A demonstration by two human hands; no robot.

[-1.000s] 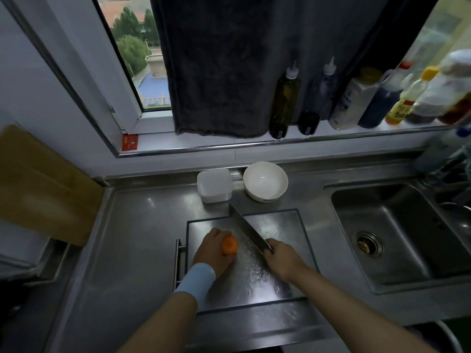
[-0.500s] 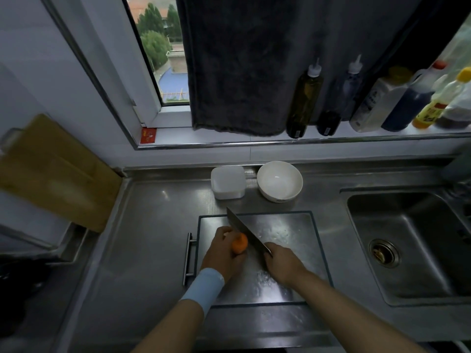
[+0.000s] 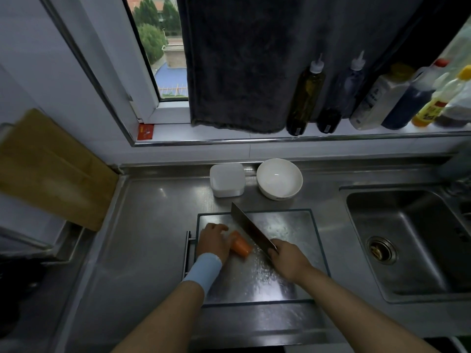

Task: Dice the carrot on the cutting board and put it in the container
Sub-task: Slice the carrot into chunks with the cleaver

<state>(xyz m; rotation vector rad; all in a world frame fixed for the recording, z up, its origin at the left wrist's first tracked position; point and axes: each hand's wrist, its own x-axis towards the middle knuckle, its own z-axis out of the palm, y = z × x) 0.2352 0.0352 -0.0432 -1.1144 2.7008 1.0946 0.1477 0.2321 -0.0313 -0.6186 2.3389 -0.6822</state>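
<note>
The counter (image 3: 142, 250) and sink (image 3: 407, 250) are shiny metal; the cutting board (image 3: 293, 225) looks like wet, shiny metal too; the container (image 3: 226, 179) is cloudy plastic; the bowl (image 3: 279, 178) is smooth and glossy; the curtain (image 3: 254, 59) is dark fuzzy cloth.

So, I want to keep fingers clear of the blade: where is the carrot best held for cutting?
Hold the carrot by its left end, coming from the left and above, as the left hand does. It lies flat on the cutting board with its cut end free toward the knife, whose blade stands just right of it.
</note>
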